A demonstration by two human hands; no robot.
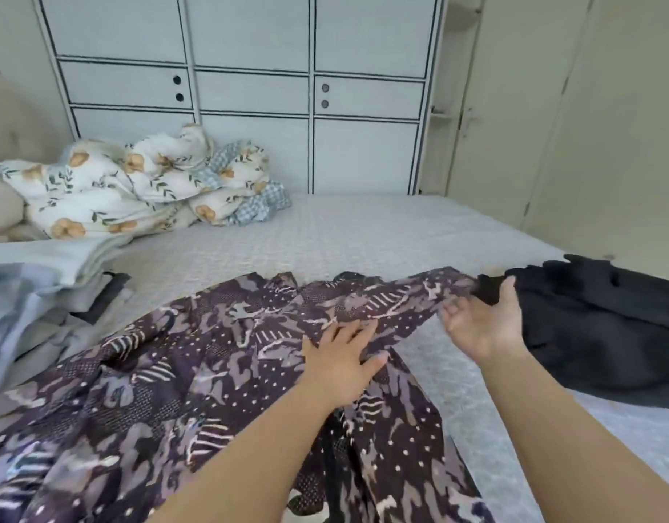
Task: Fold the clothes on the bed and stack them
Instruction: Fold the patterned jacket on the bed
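A dark purple patterned garment (197, 356) lies spread over the near part of the bed (363, 235). My left hand (342, 356) presses flat on its middle with straight fingers. One sleeve stretches out to the right. My right hand (484, 322) is at that sleeve's end, palm turned up, fingers relaxed, holding nothing that I can see. A black garment (597, 326) lies crumpled at the right edge, just beyond my right hand. A stack of pale folded clothes (49, 281) sits at the left.
A floral quilt (144, 183) is bunched at the head of the bed on the far left, beside beige pillows (0, 205). White cupboards (249, 88) stand behind the bed. A door (514, 107) is at the right.
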